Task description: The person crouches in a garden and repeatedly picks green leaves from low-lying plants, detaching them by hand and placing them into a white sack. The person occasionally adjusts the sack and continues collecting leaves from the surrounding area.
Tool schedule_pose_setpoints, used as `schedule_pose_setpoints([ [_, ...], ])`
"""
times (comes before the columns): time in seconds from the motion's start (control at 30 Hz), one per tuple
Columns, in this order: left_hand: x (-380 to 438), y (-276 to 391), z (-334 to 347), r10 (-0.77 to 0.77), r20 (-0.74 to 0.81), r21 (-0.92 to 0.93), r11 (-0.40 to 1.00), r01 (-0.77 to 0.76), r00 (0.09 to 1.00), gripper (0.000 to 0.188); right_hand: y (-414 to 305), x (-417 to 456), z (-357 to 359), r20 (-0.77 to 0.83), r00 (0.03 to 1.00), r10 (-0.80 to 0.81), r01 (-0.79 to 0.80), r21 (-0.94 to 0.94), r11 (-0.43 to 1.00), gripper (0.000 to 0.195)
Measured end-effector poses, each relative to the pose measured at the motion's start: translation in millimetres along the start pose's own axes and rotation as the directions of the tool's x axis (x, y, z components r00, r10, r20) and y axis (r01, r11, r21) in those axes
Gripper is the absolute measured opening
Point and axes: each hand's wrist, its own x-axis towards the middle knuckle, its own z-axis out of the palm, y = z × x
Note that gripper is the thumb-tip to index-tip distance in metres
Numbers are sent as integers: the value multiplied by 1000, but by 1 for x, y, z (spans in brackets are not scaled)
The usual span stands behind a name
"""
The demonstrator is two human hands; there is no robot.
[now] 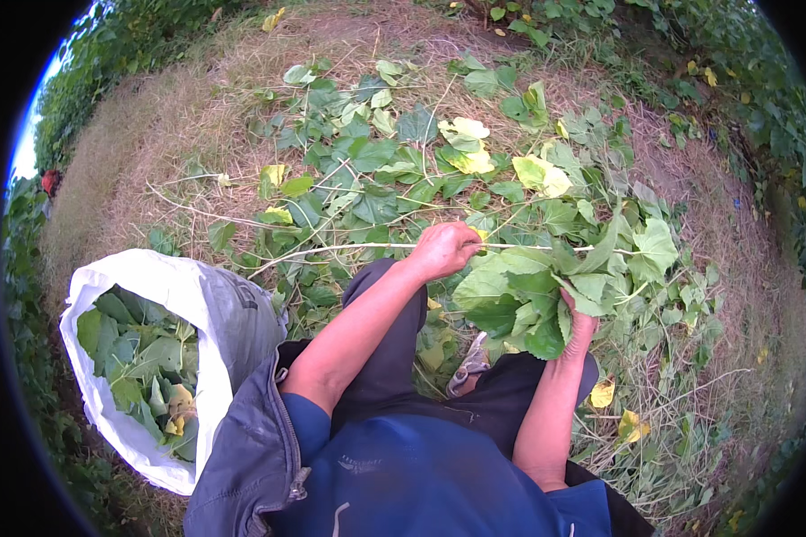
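My left hand [444, 250] is closed around a long, thin, pale branch [349, 247] that lies sideways across my view. Its left part is bare, while its right end [618, 251] still carries green leaves. Against that leafy end, my right hand [581, 314] holds a thick bunch of broad green leaves [520, 295]; the leaves cover most of its fingers. Beside me on the left stands a white woven sack [211, 335], its mouth wide and facing up, with loose green leaves [151, 366] and a few yellow ones inside.
Cut leafy branches [376, 154] and yellow leaves [541, 176] are strewn over dry grass [168, 134] before me. Thin stems [651, 429] pile up at right. A dark jacket [248, 429] lies between me and the sack. Green bushes [732, 74] border the ground.
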Motion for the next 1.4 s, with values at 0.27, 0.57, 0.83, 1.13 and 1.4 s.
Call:
schedule_pose_setpoints([
  [0.27,-18,-34,40,203,-440,-47,968,-248,875,22,-81,-32,137,371,924,-89,-42,332,942,32],
  [0.57,-72,20,-46,109,-296,-177,970,-167,949,18,-3,-183,329,825,161,-542,942,36,335,50],
  [0.83,-125,24,-54,51,-280,-205,972,-112,959,16,61,-301,437,874,-354,333,862,167,479,91],
  [1.13,-130,12,-48,73,-405,-243,952,-184,911,18,6,-301,445,873,-383,302,915,314,252,101],
  [1.4,-137,26,-69,59,-394,-233,959,-162,917,18,-72,-285,402,917,-244,317,950,161,268,96],
])
